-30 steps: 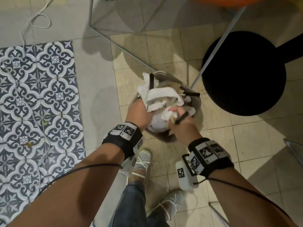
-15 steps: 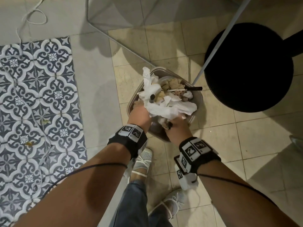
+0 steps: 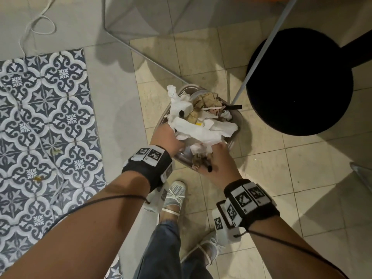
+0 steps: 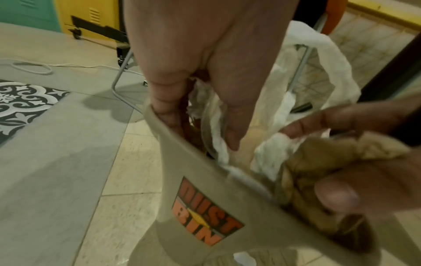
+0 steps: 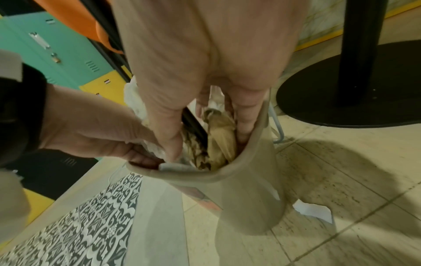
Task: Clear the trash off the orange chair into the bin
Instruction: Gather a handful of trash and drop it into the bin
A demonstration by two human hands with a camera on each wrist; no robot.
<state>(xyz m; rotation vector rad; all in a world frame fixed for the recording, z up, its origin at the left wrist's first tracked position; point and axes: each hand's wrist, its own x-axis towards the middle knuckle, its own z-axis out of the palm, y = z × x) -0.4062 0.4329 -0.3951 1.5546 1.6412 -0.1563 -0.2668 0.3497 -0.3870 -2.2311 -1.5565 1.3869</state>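
A beige bin [image 3: 182, 90] marked DUST BIN [image 4: 200, 189] stands on the floor, stuffed with white tissue [image 3: 199, 131], brown crumpled paper [image 3: 205, 99] and a black stick [image 3: 234, 107]. My left hand [image 3: 167, 137] reaches inside the near-left rim, thumb and fingers pinching the white tissue [image 4: 216, 147]. At the near rim my right hand [image 3: 217, 160] grips a wad of brown paper [image 5: 221, 136] together with a black stick. Both hands press the load down into the bin [image 5: 246, 189]. Only an edge of the orange chair [image 5: 75, 16] shows.
A black round table base [image 3: 302, 83] lies right of the bin. Grey metal chair legs [image 3: 141, 51] run behind it. A white paper scrap [image 5: 314, 210] lies on the floor by the bin. Patterned tiles [image 3: 46, 117] and a white cord [image 3: 38, 23] are at left; my feet [image 3: 173, 196] are below.
Both hands have sunk lower with the wad of tissue and paper, which now sits deeper in the bin. The right hand has drawn back to the near rim.
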